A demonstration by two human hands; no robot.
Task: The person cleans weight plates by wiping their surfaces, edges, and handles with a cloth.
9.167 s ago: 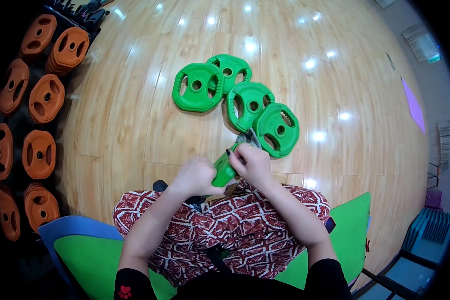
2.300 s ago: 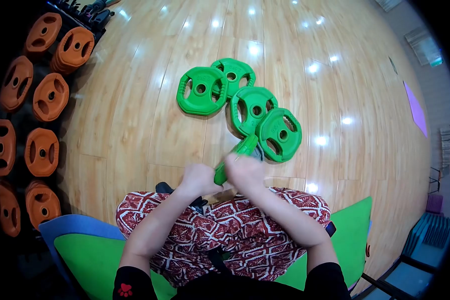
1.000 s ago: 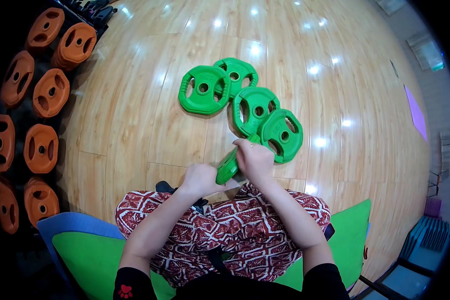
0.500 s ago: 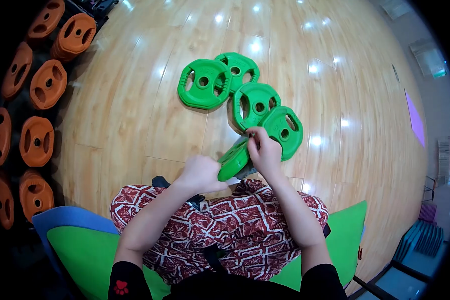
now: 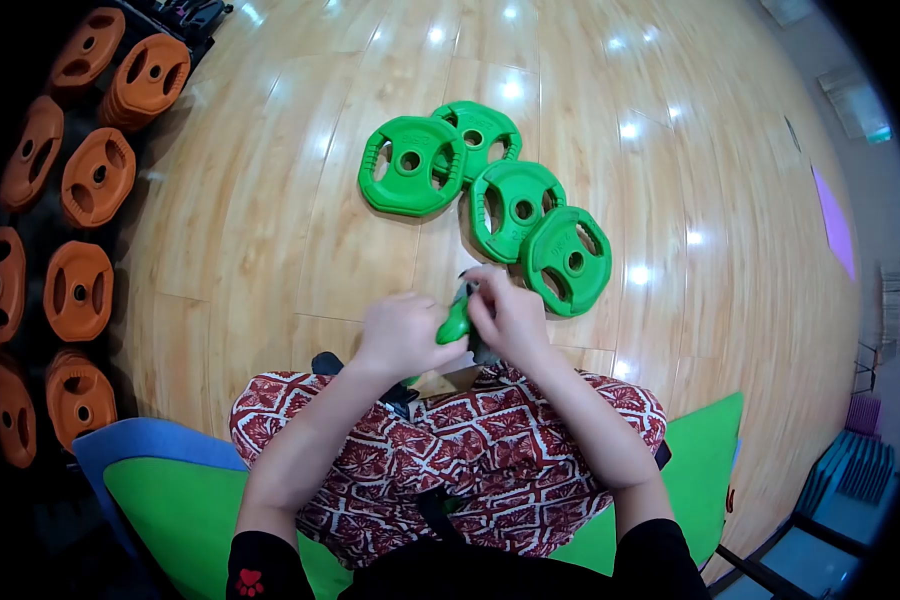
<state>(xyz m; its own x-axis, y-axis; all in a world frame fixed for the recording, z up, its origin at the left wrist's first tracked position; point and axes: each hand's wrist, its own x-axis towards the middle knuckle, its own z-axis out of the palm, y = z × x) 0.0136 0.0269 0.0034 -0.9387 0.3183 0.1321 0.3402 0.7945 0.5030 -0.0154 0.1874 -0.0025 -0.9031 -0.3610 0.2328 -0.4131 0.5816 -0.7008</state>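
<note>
My left hand point(image 5: 400, 335) is closed around a green weight plate point(image 5: 454, 322), which is turned nearly edge-on above my lap and mostly hidden by my hands. At the plate's other side, my right hand point(image 5: 511, 316) has its fingers bent in a pinch on a greyish, cloth-like piece point(image 5: 484, 350), only partly visible. Beyond my hands, several matching plates lie overlapping on the floor: one at the left point(image 5: 390, 190), one behind it point(image 5: 498, 124), a middle one point(image 5: 545, 180) and a right one point(image 5: 596, 270) nearest my right hand.
Orange weight plates point(image 5: 78, 291) fill a dark rack on the left. My crossed legs in patterned trousers point(image 5: 450, 430) are on a green mat point(image 5: 175, 500), with a blue mat point(image 5: 95, 450) beneath. Wooden flooring point(image 5: 270, 220) stretches ahead; teal stacked items point(image 5: 850, 468) stand far right.
The held green plate has turned from a slanted face toward edge-on, showing less of itself. My right hand has moved slightly down and left, closer to my left hand.
</note>
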